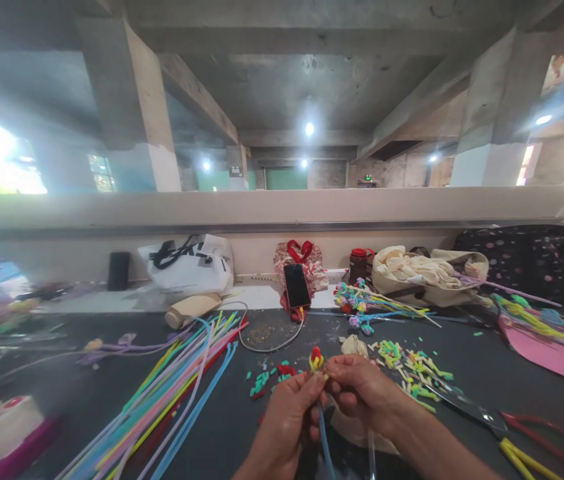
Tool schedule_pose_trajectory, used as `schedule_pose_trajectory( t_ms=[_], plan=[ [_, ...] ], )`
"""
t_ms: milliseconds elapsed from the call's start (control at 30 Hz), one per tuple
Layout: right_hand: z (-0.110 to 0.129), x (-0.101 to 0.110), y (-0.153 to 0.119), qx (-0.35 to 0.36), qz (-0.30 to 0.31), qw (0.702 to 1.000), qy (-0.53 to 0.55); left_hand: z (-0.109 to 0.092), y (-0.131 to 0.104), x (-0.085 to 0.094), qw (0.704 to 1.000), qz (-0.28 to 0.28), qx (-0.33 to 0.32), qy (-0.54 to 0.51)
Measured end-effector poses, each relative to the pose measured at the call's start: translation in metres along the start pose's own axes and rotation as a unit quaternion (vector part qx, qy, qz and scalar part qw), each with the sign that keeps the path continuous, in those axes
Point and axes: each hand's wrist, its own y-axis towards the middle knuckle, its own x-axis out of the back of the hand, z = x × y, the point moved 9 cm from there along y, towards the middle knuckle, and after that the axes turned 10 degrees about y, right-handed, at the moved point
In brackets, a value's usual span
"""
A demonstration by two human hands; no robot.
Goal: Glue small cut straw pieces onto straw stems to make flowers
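Note:
Low in the middle of the head view, my left hand (292, 417) pinches the base of a small red and yellow fuzzy flower (316, 361). A blue stem (325, 440) hangs down below it. My right hand (357, 387) is closed beside the flower, its thumb and index finger pressed together at the flower's base. What the right fingertips hold is too small to make out. Short cut pieces in green and red (262, 381) lie beyond my left hand, and yellow and green ones (412, 363) lie beyond my right.
Long coloured stems (177, 393) spread at left. Scissors (477, 408) lie at right, near a pink sheet (557, 353). Farther back are a white bag (192, 267), a phone (297, 285) with a cable, finished flowers (362, 303), a dark bottle (359, 267) and a cloth bag (427, 273).

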Motion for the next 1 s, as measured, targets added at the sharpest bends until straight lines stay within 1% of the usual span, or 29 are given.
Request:
schedule_pose_trajectory(
  t_ms=[67, 200, 367, 467, 567, 767, 867, 933, 1000],
  plan=[
    [0.003, 0.002, 0.000, 0.021, -0.018, 1.000, -0.010, 0.000, -0.001, 0.001, 1.000, 0.000, 0.006, -0.016],
    [0.013, 0.003, -0.004, 0.078, -0.052, 0.994, -0.055, 0.000, -0.003, 0.001, 0.996, 0.007, 0.024, -0.085],
    [0.022, 0.003, -0.008, 0.108, -0.064, 0.987, -0.097, -0.001, -0.005, -0.004, 0.991, 0.024, 0.037, -0.123],
    [0.029, 0.006, -0.009, 0.121, -0.073, 0.981, -0.133, 0.000, -0.005, -0.002, 0.991, 0.011, 0.045, -0.127],
    [0.032, 0.008, -0.009, 0.124, -0.081, 0.975, -0.163, 0.002, -0.005, 0.002, 0.990, -0.007, 0.059, -0.129],
    [0.036, 0.000, -0.010, 0.137, -0.066, 0.972, -0.179, 0.003, -0.004, 0.004, 0.993, -0.008, 0.060, -0.102],
    [0.055, 0.006, -0.019, 0.150, -0.098, 0.960, -0.217, 0.001, -0.005, 0.005, 0.993, -0.013, 0.070, -0.094],
    [0.075, 0.018, -0.033, 0.174, -0.133, 0.949, -0.225, 0.001, -0.006, 0.008, 0.992, -0.030, 0.079, -0.096],
    [0.089, 0.033, -0.052, 0.187, -0.157, 0.937, -0.249, 0.000, -0.007, 0.010, 0.991, -0.042, 0.084, -0.095]
  ],
)
